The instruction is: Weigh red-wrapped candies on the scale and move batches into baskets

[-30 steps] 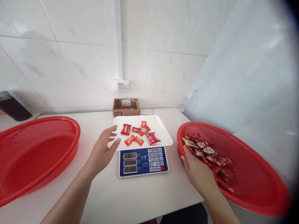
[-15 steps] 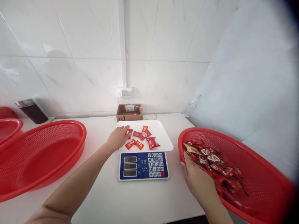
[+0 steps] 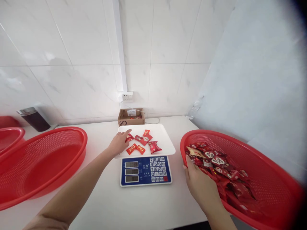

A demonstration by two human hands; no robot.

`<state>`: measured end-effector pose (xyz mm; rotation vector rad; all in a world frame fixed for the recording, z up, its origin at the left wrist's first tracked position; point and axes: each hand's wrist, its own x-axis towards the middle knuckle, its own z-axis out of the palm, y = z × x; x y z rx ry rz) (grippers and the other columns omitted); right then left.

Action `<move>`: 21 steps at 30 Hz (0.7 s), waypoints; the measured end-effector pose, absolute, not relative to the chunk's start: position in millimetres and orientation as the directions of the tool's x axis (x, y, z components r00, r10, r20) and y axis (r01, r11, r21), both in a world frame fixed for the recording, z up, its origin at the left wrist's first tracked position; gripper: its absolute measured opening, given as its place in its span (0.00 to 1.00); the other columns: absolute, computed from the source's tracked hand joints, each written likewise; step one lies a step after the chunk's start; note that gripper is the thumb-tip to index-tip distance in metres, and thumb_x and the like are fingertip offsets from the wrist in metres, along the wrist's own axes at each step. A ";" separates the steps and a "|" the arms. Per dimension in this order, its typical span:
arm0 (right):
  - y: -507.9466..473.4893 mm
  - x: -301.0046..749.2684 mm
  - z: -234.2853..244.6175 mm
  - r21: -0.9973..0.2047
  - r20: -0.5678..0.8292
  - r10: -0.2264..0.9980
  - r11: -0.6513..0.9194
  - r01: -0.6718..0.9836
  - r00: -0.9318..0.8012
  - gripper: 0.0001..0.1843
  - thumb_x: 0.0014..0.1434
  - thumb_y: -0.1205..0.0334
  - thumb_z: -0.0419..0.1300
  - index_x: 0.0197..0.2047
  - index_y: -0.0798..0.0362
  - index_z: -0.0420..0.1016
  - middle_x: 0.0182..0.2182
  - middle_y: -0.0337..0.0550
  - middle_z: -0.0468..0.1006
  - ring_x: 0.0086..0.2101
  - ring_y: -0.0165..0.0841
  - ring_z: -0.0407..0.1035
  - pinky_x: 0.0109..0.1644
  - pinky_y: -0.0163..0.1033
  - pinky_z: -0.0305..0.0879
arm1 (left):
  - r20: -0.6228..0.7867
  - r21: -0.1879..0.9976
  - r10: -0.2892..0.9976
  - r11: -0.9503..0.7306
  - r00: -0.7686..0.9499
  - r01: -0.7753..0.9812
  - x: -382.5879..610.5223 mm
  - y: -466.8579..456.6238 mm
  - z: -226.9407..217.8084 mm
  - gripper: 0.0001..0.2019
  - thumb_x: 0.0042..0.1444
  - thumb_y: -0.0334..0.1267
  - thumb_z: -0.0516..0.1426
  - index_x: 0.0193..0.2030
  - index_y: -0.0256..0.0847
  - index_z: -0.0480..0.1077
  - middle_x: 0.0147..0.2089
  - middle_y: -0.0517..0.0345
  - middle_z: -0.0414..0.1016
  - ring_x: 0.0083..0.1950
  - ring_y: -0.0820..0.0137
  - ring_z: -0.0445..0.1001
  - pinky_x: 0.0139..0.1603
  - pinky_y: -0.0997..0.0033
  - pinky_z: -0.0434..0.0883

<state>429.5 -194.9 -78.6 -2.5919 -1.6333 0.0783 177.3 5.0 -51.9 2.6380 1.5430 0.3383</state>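
Note:
At the left side of the white weighing tray [image 3: 165, 134], my left hand [image 3: 119, 143] has its index finger stretched out and its thumb apart. Between them lies a small red wrapped candy [image 3: 129, 137], partly covered by the fingers. Several more red candy packets [image 3: 155, 147] are scattered over the tray. Below it, the scale's blue panel [image 3: 146, 171] shows lit digits and a keypad. My right hand [image 3: 200, 183] grips the near-left rim of a red mesh basket [image 3: 268, 172]. Many red candy packets [image 3: 218, 160] and a tan one [image 3: 195, 152] fill part of that basket.
A large red basket [image 3: 80, 135] stands at the left, beside another red basket [image 3: 14, 131]. Behind them is a dark bottle [image 3: 35, 119]. A cardboard box [image 3: 131, 121] sits behind the scale near a wall socket [image 3: 127, 96]. A clear plastic bottle [image 3: 194, 108] leans at the back right.
The view has shifted slightly. The left index finger is straighter, and the candy under that hand shows between finger and thumb. The scale's top reading has changed. The right hand stays at the basket rim.

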 end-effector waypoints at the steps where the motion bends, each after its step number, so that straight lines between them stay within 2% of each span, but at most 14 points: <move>1: -195.1 429.7 -79.0 -0.096 0.000 0.905 -0.424 0.900 0.426 0.27 0.66 0.62 0.36 0.65 0.59 0.53 0.55 0.56 0.71 0.45 0.41 0.73 0.36 0.40 0.68 | 0.162 0.171 0.869 -0.491 0.467 0.854 174.1 5.0 -52.6 0.29 0.54 0.33 0.50 0.65 0.40 0.54 0.48 0.47 0.74 0.53 0.57 0.69 0.49 0.62 0.67; 6: -195.3 429.6 -79.2 -0.111 -0.006 0.899 -0.436 0.893 0.438 0.27 0.66 0.61 0.36 0.66 0.57 0.53 0.56 0.55 0.70 0.44 0.42 0.73 0.37 0.43 0.69 | 0.198 0.174 0.856 -0.510 0.477 0.843 168.5 0.3 -54.4 0.28 0.54 0.31 0.50 0.63 0.45 0.57 0.52 0.52 0.72 0.50 0.63 0.72 0.49 0.66 0.68; 11: -195.3 429.8 -78.3 -0.131 0.003 0.893 -0.445 0.886 0.449 0.27 0.66 0.61 0.36 0.65 0.57 0.55 0.53 0.58 0.72 0.42 0.42 0.74 0.35 0.43 0.70 | 0.318 0.142 0.855 -0.471 0.411 0.870 147.5 -11.0 -34.8 0.26 0.55 0.31 0.48 0.62 0.41 0.59 0.55 0.48 0.70 0.54 0.58 0.68 0.56 0.60 0.64; 13: -195.9 429.8 -77.8 -0.139 0.002 0.892 -0.447 0.884 0.451 0.27 0.66 0.61 0.35 0.65 0.58 0.55 0.51 0.59 0.74 0.41 0.42 0.75 0.35 0.44 0.70 | 0.391 0.130 0.866 -0.387 0.311 0.913 122.6 -15.6 -21.4 0.25 0.57 0.33 0.47 0.62 0.38 0.58 0.55 0.45 0.68 0.55 0.55 0.67 0.55 0.56 0.64; 14: -196.3 429.7 -77.6 -0.141 0.003 0.893 -0.446 0.884 0.451 0.27 0.66 0.61 0.35 0.65 0.58 0.54 0.51 0.59 0.74 0.41 0.42 0.75 0.35 0.44 0.70 | 0.449 0.115 0.867 -0.298 0.218 0.947 107.0 -17.8 -15.4 0.23 0.57 0.34 0.46 0.61 0.38 0.60 0.55 0.45 0.69 0.54 0.54 0.68 0.54 0.56 0.65; 16: -196.9 429.5 -77.9 -0.142 0.000 0.893 -0.445 0.884 0.450 0.27 0.66 0.62 0.35 0.66 0.58 0.54 0.53 0.58 0.73 0.41 0.42 0.75 0.36 0.45 0.70 | 0.477 0.079 0.876 -0.119 0.067 0.990 73.0 -22.3 -7.8 0.22 0.60 0.38 0.45 0.61 0.37 0.60 0.54 0.44 0.69 0.55 0.52 0.67 0.53 0.55 0.66; 19: -197.1 429.9 -80.1 -0.137 0.015 0.892 -0.446 0.884 0.452 0.27 0.66 0.61 0.36 0.65 0.57 0.55 0.54 0.55 0.73 0.42 0.42 0.75 0.35 0.45 0.71 | 0.417 0.006 0.907 0.069 -0.065 0.998 28.5 -30.3 -11.3 0.24 0.61 0.45 0.43 0.59 0.35 0.61 0.58 0.41 0.67 0.58 0.50 0.65 0.53 0.53 0.65; 21: -196.8 430.7 -82.2 -0.130 0.045 0.894 -0.438 0.889 0.447 0.27 0.66 0.61 0.36 0.65 0.57 0.55 0.53 0.55 0.73 0.43 0.42 0.74 0.34 0.43 0.71 | 0.334 0.007 0.935 0.121 -0.116 0.993 11.1 -36.5 -22.3 0.25 0.61 0.49 0.43 0.58 0.36 0.62 0.52 0.42 0.73 0.52 0.52 0.70 0.46 0.56 0.68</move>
